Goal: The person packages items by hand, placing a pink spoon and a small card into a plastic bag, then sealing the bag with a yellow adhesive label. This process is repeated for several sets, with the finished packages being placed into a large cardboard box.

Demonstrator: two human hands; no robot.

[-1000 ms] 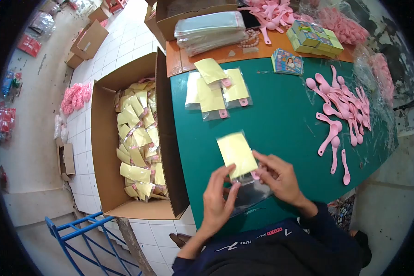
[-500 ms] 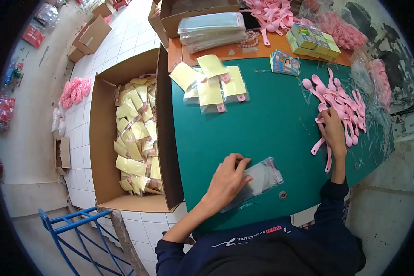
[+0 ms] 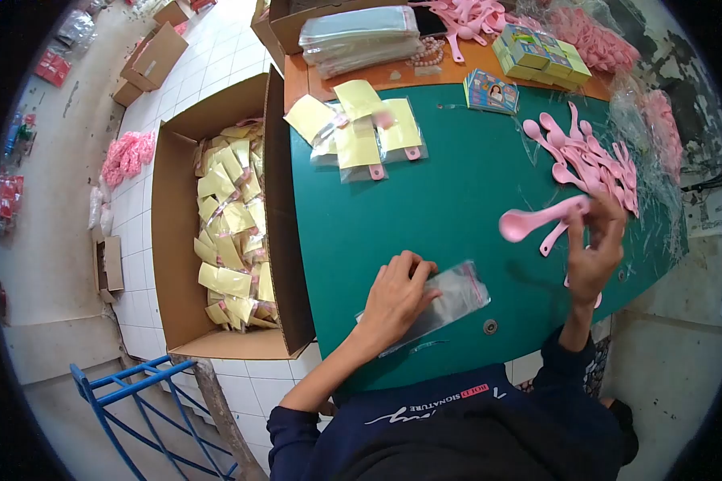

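In my right hand (image 3: pixel 596 252) is a pink plastic spoon (image 3: pixel 529 223), pinched by its handle above the green table, its bowl pointing left. My left hand (image 3: pixel 401 297) lies on a clear plastic bag (image 3: pixel 463 290) near the table's front edge, fingers curled and closed on its film. Part of the bag is hidden under that hand. Right of the table's middle spreads a pile of pink spoons (image 3: pixel 592 164). Several packed bags with yellow cards (image 3: pixel 357 146) lie at the back left, pink handle ends showing through.
A large cardboard box (image 3: pixel 167 240) full of packed bags stands left of the green table (image 3: pixel 457 192). Along the back are a stack of clear bags (image 3: pixel 361 36), printed cards (image 3: pixel 489 92) and bundled card blocks (image 3: pixel 541 56). A blue metal rack (image 3: pixel 136 385) stands at lower left.
My right hand has lifted a pink spoon from the pile and moved toward me with it. My left hand stays on the plastic bag. The whole view has shifted slightly.
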